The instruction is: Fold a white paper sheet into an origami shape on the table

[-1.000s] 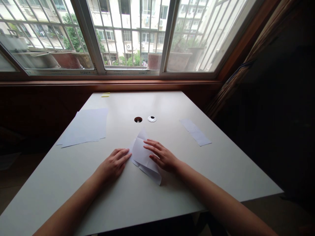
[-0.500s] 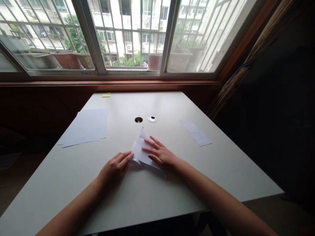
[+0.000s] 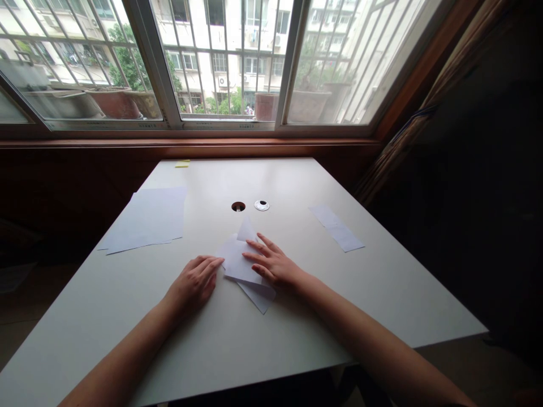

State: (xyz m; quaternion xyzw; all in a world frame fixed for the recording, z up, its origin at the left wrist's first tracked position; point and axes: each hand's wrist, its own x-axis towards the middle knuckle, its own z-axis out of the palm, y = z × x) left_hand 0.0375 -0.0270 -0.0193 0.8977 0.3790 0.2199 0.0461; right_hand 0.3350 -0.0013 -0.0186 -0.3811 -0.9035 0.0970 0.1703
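Observation:
A partly folded white paper (image 3: 240, 263) lies on the white table (image 3: 237, 333) in front of me. My right hand (image 3: 274, 264) rests flat on the paper's right side, fingers stretched out and pointing left. My left hand (image 3: 195, 280) lies flat on the table just left of the paper, its fingertips touching the paper's left edge. Neither hand grips anything.
A stack of white sheets (image 3: 146, 219) lies at the left of the table. A narrow paper strip (image 3: 337, 227) lies at the right. A cable hole (image 3: 238, 206) and its round cap (image 3: 262, 205) sit mid-table. A yellow note (image 3: 182, 164) is at the far edge below the window.
The paper has turned and shifted slightly left under my hands, its lower corner now nearer me. My left hand has slid left a little; my right hand stays pressed on it.

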